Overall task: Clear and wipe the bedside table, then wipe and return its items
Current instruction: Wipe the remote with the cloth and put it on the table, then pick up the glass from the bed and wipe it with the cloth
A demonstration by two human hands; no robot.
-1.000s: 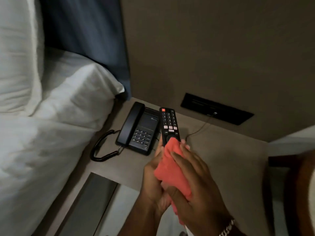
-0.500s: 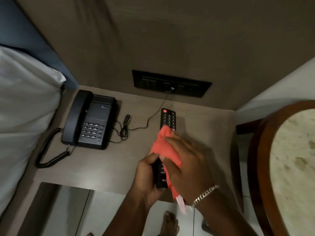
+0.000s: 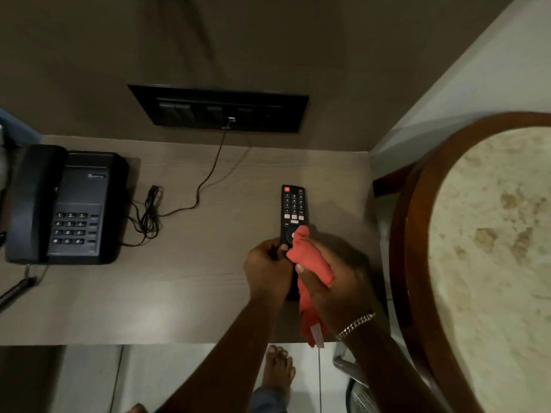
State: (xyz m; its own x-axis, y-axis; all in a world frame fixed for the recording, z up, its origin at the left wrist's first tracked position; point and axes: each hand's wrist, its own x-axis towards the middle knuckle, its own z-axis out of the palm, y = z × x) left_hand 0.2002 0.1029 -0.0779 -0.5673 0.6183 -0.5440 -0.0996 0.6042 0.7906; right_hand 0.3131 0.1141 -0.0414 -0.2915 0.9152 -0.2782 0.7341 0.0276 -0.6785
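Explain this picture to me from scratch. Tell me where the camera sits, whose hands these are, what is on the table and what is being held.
There is no machine here. A person wears one camera on the head, which looks down at their own two bare hands. The left hand grips a black remote control by its lower half. The right hand, with a bracelet on its wrist, presses a red cloth against the remote. Under them is the bedside table. On it sit a black telephone at the left and a thin cable that runs up to a dark switch panel on the wall.
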